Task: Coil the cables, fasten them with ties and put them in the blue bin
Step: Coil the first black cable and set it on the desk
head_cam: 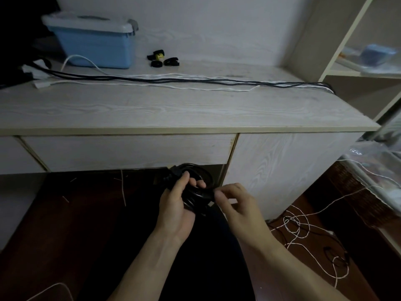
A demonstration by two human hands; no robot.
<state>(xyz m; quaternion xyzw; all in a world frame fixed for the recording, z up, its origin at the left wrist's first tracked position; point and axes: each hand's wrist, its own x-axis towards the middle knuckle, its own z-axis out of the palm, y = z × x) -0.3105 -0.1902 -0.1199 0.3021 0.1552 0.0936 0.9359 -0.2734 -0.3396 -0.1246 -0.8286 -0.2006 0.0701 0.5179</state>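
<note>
Down in front of the pale wood-grain bench (173, 109), the left hand (176, 203) wraps its fingers round a coiled black cable (196, 192), gripping it, while the right hand (235, 203) at three o'clock of the coil pinches something at the bundle's edge, too dark to identify. Up at eleven o'clock on the bench stands the lidded blue plastic bin (95, 43), small black tie loops (163, 59) beside it, and long black and white cables (184, 82) stretch across the top.
</note>
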